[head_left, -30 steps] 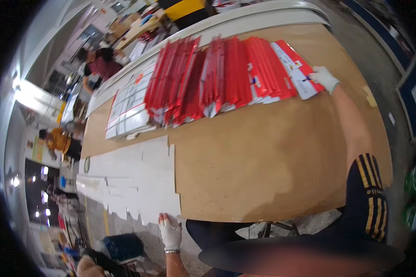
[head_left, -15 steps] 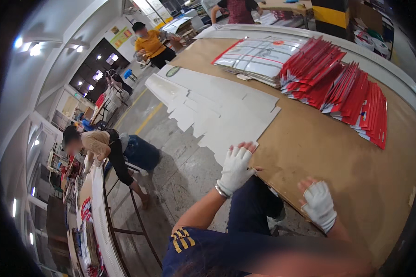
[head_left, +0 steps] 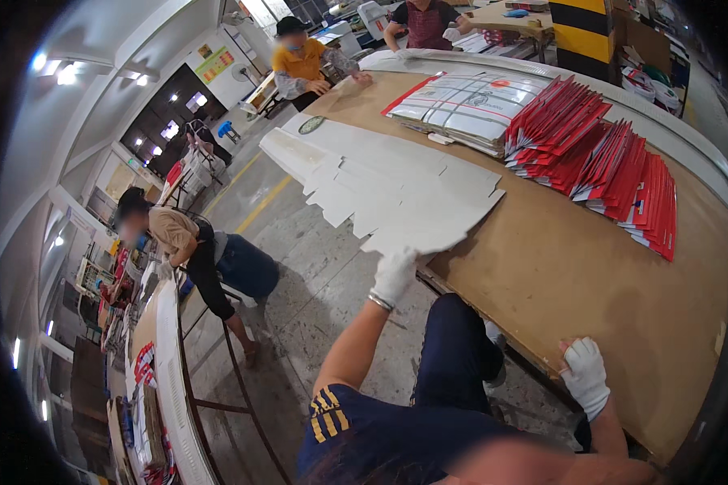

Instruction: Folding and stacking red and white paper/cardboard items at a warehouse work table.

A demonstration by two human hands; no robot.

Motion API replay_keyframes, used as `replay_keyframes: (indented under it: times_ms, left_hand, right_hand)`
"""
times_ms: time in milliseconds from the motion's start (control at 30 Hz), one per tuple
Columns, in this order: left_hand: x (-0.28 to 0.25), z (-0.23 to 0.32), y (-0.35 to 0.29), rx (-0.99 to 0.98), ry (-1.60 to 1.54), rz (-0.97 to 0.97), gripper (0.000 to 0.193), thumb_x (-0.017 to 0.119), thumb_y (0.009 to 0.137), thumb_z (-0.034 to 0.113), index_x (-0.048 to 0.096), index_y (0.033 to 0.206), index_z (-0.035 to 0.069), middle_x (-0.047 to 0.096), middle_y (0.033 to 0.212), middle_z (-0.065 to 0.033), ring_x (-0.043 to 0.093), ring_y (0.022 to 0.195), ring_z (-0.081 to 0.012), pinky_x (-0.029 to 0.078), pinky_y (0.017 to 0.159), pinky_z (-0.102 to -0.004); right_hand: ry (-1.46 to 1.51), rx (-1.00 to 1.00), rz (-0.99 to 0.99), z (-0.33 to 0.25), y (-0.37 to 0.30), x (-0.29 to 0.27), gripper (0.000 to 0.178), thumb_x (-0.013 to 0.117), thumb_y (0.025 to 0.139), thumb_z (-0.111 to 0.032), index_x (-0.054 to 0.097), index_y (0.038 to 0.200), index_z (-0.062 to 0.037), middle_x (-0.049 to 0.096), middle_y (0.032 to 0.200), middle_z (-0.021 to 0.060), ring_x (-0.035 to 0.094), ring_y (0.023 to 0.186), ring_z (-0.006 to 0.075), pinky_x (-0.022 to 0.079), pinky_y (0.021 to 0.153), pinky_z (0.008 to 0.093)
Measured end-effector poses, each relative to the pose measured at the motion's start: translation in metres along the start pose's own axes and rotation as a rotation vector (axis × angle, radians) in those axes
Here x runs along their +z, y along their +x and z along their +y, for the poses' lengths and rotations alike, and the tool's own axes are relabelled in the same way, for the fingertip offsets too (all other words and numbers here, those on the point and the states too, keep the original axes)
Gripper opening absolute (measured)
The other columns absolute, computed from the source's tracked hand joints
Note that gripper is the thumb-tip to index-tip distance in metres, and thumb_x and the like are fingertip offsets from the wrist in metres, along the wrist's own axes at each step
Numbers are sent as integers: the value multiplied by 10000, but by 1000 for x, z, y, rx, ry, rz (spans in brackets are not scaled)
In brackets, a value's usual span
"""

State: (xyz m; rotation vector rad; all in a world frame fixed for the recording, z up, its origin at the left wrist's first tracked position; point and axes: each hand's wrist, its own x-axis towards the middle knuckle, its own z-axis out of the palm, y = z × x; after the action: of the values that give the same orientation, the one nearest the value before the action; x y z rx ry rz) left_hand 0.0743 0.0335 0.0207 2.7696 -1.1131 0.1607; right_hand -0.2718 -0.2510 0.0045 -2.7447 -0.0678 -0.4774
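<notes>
where board (head_left: 558, 267) ends, left grip (head_left: 395, 276) holds white sheet (head_left: 433, 206).

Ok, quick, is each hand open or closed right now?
Left hand: closed on the near edge of the white sheeting.
Right hand: curled closed at the brown tabletop edge, nothing visible in it.

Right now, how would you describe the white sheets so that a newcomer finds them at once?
Find the large brown-topped table. On its left part, the white sheets overlap, with the left hand at their near end. Their stepped, ragged edge and mostly plain white surface set them apart from the red packets.
</notes>
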Motion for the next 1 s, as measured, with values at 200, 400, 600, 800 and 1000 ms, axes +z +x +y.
replay_keyframes:
  times_ms: [200,400,600,800,1000]
  left_hand:
    - [-79,99,-21,504,31,262,216,543,790,122,590,992,63,581,842,-91,601,769,-268,506,644,-388]
    - [-27,183,-93,853,-267,84,314,647,758,251,606,998,52,554,852,-68,581,825,-261,499,679,-371]
    - [0,156,-52,741,-182,-81,782,736,623,250,446,1320,48,460,1325,-142,384,1291,-329,342,1054,-426]
    - [56,162,-17,873,-319,-133,315,626,777,166,609,1075,68,569,1196,-61,504,1160,-267,395,987,-412]
    - [71,199,-14,838,-791,-349,318,691,782,249,637,1027,53,583,1181,-52,476,1156,-285,385,967,-402]
  right_hand:
    - [-1,19,263,-56,48,-24,440,672,702,-89,569,1117,13,574,1090,161,522,1047,340,408,918,466]
    - [46,-220,218,-58,41,21,180,619,673,-102,589,847,-66,573,773,64,546,725,267,433,719,396]
    - [179,255,213,-22,-39,-28,116,580,666,-57,597,780,-62,544,782,101,530,795,310,410,743,398]
    - [416,486,207,-16,-117,-80,117,649,711,-122,619,781,-33,562,797,78,518,834,290,390,805,384]
    - [-134,589,254,3,-230,-15,243,615,753,-136,643,968,-28,611,1011,101,533,1031,304,359,953,433]
